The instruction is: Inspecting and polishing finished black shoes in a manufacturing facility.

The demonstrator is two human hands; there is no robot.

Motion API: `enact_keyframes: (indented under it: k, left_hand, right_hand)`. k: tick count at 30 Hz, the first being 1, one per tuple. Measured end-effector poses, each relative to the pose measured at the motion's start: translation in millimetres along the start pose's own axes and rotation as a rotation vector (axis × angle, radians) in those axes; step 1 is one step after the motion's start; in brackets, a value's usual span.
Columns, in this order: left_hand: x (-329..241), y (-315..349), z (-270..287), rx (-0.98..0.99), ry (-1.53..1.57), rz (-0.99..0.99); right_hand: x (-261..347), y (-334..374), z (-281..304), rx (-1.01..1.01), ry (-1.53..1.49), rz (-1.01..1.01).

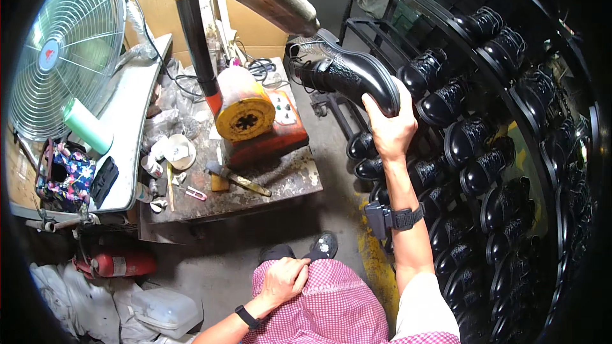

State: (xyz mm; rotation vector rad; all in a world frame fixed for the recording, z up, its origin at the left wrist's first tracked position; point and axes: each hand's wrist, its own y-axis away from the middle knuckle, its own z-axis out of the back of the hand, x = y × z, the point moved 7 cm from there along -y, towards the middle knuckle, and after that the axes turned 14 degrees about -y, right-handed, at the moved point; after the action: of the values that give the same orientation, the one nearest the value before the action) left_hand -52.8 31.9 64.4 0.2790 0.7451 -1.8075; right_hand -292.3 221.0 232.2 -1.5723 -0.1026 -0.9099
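Observation:
My right hand [391, 126] is closed around the toe end of a glossy black lace-up boot [360, 75]. Raised to the right of the workbench, the boot has its sole edge turned up and right and its laces hanging at the left. Close to its heel end is the tip of a metal barrel [271, 0] fixed to a yellow housing; whether they touch I cannot tell. My left hand [284, 282] rests on the red-and-white checked apron [338, 306] over my lap. Its fingers are curled together, and anything inside them is hidden.
Racks [408, 1] full of black shoes line the right side. The worn bench [293, 181] carries an orange machine base [268, 143], a hammer [239, 179] and small tools. A large fan [67, 51] stands left; a red extinguisher [121, 264] lies below.

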Motion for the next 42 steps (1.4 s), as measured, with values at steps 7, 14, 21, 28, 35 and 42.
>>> enact_keyframes:
  k: [7,14,21,28,35,42]
  left_hand:
    - [8.2,7.0,1.1,-0.012,0.002,0.016]
    - [10.7,10.2,6.0,-0.066,0.026,0.021]
    - [10.1,11.9,6.6,-0.091,0.046,0.013]
    - [12.0,13.5,7.3,-0.092,0.049,0.015]
    - [12.5,13.8,8.0,-0.074,0.043,0.016]
    - [14.7,13.7,6.9,-0.082,0.068,0.032]
  right_hand:
    - [-1.9,-15.9,-41.0,-0.023,-0.016,-0.038]
    - [-52.3,7.7,-17.5,-0.166,-0.481,-0.348]
    - [-82.9,66.3,7.2,-0.147,-0.798,-0.824]
    - [-91.4,92.9,-0.8,-0.205,-0.924,-1.022]
    - [-96.6,110.5,-27.6,-0.339,-1.084,-1.305]
    - [-89.9,101.1,-38.8,-0.363,-1.072,-1.304]
